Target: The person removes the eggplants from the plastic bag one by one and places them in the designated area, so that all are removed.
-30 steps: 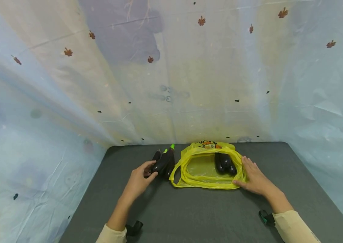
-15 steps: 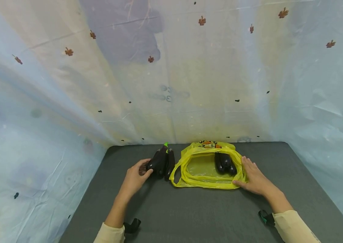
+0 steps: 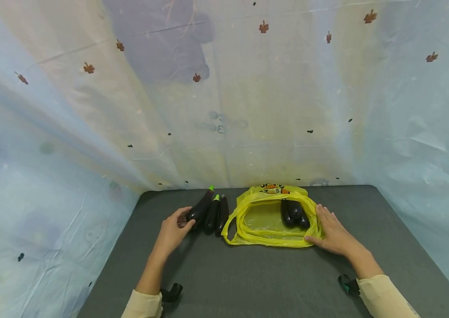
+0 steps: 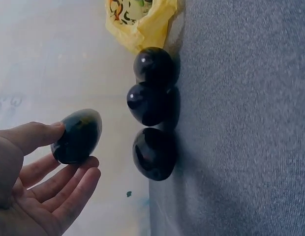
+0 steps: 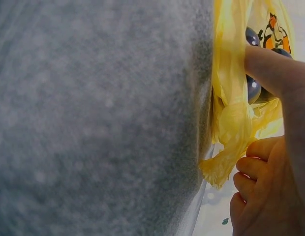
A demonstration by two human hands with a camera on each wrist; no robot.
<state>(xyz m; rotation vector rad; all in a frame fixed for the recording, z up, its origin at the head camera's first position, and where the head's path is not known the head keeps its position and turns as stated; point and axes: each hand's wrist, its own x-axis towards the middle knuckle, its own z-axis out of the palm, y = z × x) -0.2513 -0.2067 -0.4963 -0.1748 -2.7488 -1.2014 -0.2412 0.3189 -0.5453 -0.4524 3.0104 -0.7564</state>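
Note:
My left hand (image 3: 170, 232) pinches a dark eggplant (image 3: 200, 206) between thumb and fingers. In the left wrist view, this held eggplant (image 4: 78, 136) is raised clear of three others in a row on the table. In the head view two of those show, a middle eggplant (image 3: 211, 216) and a right eggplant (image 3: 222, 215); the third is mostly hidden below the held one. The yellow plastic bag (image 3: 244, 238) lies with its mouth spread, several eggplants (image 3: 295, 214) inside at its right end. My right hand (image 3: 333, 234) rests on the bag's right edge, fingers straight.
The dark grey table (image 3: 256, 282) has its back edge against a patterned plastic sheet (image 3: 224, 110). A bag handle loop (image 3: 227, 236) reaches close to the right eggplant. Black straps hang by both sleeves.
My left hand has shifted slightly left with the held eggplant, and its stem end has swung left. The eggplants on the table now show more separately. The right hand and bag stay still.

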